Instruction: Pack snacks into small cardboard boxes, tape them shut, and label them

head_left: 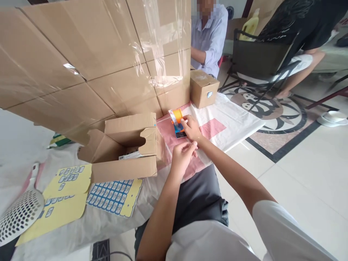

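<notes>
Right hand (pixel 191 129) on a tape dispenser (pixel 178 116), right of an open carton (pixel 123 170).
Its fingers close on the orange-and-blue dispenser over the cloth-covered bench (pixel 239 114); the left hand (pixel 181 157), also right of the carton, curls its fingers near the other wrist, its contents unclear. Behind the carton rises a wall of taped boxes (pixel 108 54); behind and to its right sits a small closed box (pixel 203 88). Left of the carton lie yellow sheets (pixel 65 214) and a perforated ladle (pixel 24 214); before it, a blue-patterned sheet (pixel 111 195).
</notes>
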`<state>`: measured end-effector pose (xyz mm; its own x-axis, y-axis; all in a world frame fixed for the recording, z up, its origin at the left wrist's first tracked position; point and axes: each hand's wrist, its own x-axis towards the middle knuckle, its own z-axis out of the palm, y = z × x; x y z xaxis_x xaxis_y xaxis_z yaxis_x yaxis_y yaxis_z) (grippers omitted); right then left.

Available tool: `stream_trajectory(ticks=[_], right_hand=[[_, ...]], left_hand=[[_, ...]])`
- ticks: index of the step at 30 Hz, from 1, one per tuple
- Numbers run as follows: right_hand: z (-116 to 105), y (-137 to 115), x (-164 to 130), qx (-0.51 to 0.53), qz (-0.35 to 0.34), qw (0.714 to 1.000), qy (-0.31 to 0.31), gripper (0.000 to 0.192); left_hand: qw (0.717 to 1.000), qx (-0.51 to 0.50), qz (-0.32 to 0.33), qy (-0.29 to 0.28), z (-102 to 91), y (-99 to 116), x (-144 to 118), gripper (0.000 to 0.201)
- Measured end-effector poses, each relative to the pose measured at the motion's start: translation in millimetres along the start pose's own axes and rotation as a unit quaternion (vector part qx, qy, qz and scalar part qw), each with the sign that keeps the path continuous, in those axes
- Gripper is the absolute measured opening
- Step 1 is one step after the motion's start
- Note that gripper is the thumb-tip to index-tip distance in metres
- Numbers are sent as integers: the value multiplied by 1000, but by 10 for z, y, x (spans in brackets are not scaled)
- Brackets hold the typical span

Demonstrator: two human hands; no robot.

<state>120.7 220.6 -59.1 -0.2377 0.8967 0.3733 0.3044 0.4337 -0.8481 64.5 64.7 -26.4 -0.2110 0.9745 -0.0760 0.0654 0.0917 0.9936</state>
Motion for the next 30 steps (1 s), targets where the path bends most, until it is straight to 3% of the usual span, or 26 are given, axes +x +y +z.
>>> stream_trajectory(ticks=[3,6,10,13,18,22,24,27,30], right_hand=[[9,-59,-52,-10,4,1000,-4,37],[14,-64,-74,-24,10,999,-33,30],[6,-65,-8,-46,-5,998,-51,25],[-80,-133,15,-44,-35,998,-21,29],[-353,-360,-156,-24,-217,976,11,27],[-470,-523,-295,-50,-334,941,-12,21],[-485,-536,-296,-66,-359,931,-16,20],[-514,-460,-180,-67,-312,947,29,22],[-539,-371,6,6,-173,977,125,29]], left_hand=[[998,51,-19,12,74,-74,167,44],[991,124,-25,49,20,-51,207,49],[963,229,-27,141,-130,22,117,44],[945,258,25,198,-216,12,34,40],[943,180,137,243,-277,-43,23,54],[952,126,179,216,-298,-43,109,26],[961,63,178,200,-317,-18,119,18],[969,18,172,176,-351,53,44,20],[987,13,103,122,-347,122,-78,27]])
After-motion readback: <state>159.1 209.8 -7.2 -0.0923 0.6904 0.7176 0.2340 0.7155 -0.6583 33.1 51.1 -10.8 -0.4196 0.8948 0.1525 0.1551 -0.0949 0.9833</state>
